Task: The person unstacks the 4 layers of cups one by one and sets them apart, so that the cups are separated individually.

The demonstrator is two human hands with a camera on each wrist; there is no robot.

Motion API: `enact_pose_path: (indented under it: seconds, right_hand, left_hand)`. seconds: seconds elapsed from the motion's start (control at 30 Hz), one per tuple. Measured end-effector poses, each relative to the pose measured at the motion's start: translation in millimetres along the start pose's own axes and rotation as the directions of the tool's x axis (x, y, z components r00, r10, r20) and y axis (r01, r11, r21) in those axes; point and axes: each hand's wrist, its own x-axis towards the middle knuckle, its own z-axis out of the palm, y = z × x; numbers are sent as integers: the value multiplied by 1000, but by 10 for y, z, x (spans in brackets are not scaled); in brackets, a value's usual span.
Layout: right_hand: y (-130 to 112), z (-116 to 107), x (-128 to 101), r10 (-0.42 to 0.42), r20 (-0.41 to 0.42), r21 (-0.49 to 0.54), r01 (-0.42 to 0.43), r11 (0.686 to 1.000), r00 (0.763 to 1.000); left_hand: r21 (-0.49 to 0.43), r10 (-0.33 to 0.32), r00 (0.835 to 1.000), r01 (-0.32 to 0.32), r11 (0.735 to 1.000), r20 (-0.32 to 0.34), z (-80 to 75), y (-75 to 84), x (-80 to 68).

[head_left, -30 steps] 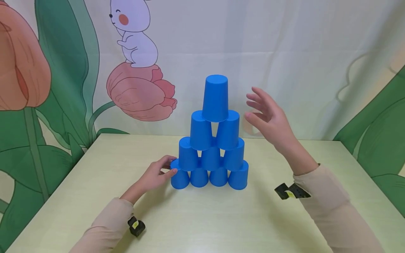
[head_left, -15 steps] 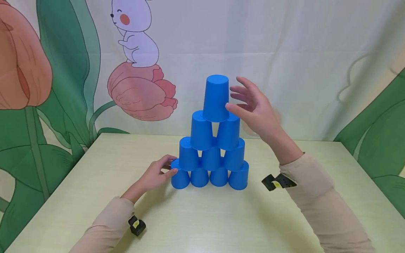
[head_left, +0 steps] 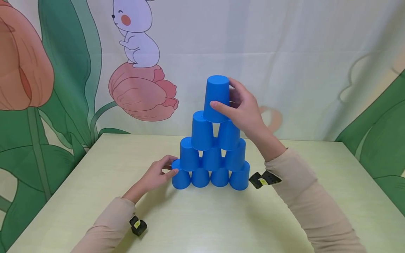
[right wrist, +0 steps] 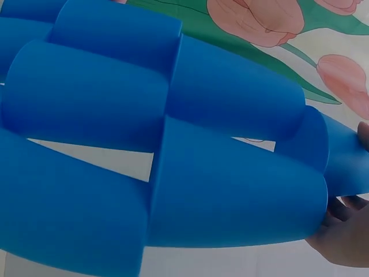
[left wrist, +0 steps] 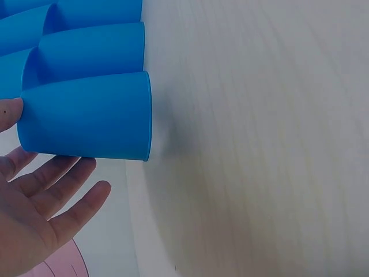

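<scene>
Upside-down blue plastic cups form a four-level pyramid, narrowing to one top cup (head_left: 217, 90). My right hand (head_left: 248, 110) grips that top cup from its right side, thumb across the front and fingers behind. In the right wrist view the top cup (right wrist: 346, 153) is partly cut off at the frame's edge. Low on the left, my left hand (head_left: 155, 175) holds the bottom-left corner cup (head_left: 181, 180) near its upper end. The left wrist view has the thumb at that cup's (left wrist: 86, 118) closed end and the fingers (left wrist: 60, 184) along its far side.
The pyramid stands on a pale wood-grain table (head_left: 202, 221). Behind it hangs a white cloth (head_left: 303, 70) printed with tulips, leaves and a rabbit. Black wrist cameras are strapped at both sleeves, the right one (head_left: 264, 179) close beside the lower right cups.
My right hand has moved left from beside the pyramid and taken hold of the top cup. The left hand has kept its place, and the stack stands as before.
</scene>
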Motion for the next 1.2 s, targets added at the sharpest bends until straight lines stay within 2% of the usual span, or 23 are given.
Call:
enact_pose_path:
  seconds: [0.27, 0.8, 1.0, 1.2]
  right_hand:
    - [-17, -39, -58, -42, -49, 11, 43, 999, 998]
    - [-81, -313, -310, -115, -130, 27, 120, 992, 985]
    - [-76, -443, -443, -118, -152, -2, 120, 993, 981]
    - [-26, -574, -594, -90, -180, -52, 82, 995, 979]
  left_hand:
    - [3, -1, 1000, 1, 1000, 6, 9, 10, 14]
    - [0, -9, 1000, 9, 1000, 11, 0, 37, 9]
    - [-12, -22, 1000, 23, 1000, 17, -11, 47, -7]
    - [-16, -24, 1000, 25, 1000, 18, -14, 32, -7]
